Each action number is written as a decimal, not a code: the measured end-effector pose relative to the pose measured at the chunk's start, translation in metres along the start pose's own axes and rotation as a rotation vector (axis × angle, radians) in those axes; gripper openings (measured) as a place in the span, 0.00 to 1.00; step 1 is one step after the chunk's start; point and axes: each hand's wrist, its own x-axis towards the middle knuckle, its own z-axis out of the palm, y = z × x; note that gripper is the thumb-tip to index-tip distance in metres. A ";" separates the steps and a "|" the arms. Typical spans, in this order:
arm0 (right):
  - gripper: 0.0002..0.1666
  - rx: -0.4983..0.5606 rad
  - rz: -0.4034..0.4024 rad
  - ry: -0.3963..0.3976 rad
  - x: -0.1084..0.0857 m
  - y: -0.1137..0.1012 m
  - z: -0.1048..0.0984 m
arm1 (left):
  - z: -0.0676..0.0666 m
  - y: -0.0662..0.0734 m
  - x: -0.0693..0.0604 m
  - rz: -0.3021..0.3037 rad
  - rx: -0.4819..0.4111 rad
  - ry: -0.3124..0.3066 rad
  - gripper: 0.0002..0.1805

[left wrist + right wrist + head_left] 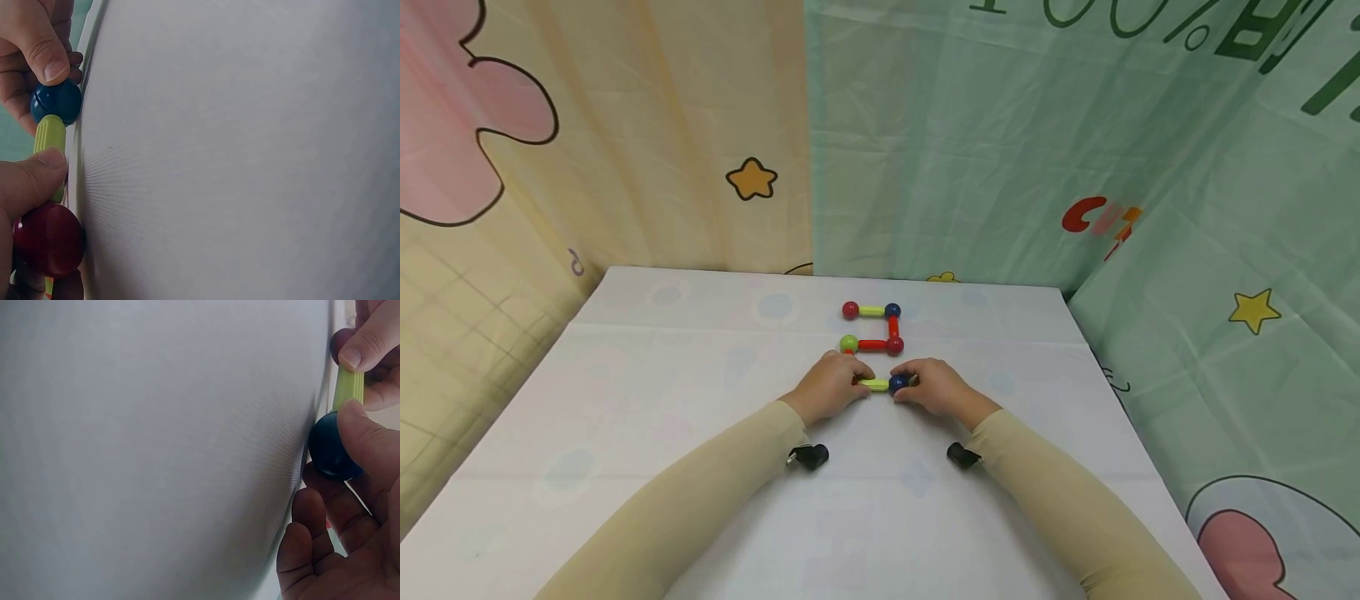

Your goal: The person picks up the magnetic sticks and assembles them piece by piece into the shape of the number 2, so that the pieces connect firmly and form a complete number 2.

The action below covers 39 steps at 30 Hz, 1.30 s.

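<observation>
In the head view, several balls and rods form an S-like chain on the table. Its lower end has a yellow-green rod [876,385] with a dark blue ball [898,384] on its right end. My left hand [829,387] pinches the rod beside a red ball [49,240], which it mostly hides in the head view. My right hand [942,390] grips the blue ball [331,447] between thumb and fingers. The rod's end meets the ball in the left wrist view. Farther up the chain are a green ball [848,343] and a red rod [872,345].
Beyond my hands, the chain continues with a red ball [895,345], an upright-running red rod [892,327], another blue ball [892,310], a yellow-green rod [871,312] and a red end ball [850,310]. The white table [625,358] meets printed curtains [917,167] behind.
</observation>
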 end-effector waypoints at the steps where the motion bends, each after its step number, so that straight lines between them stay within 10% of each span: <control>1: 0.28 0.001 -0.001 -0.001 0.000 0.000 0.000 | 0.000 0.000 0.000 -0.001 -0.001 0.000 0.14; 39: 0.29 0.010 -0.011 0.002 0.006 0.014 0.004 | -0.006 -0.013 -0.007 0.023 0.014 -0.020 0.19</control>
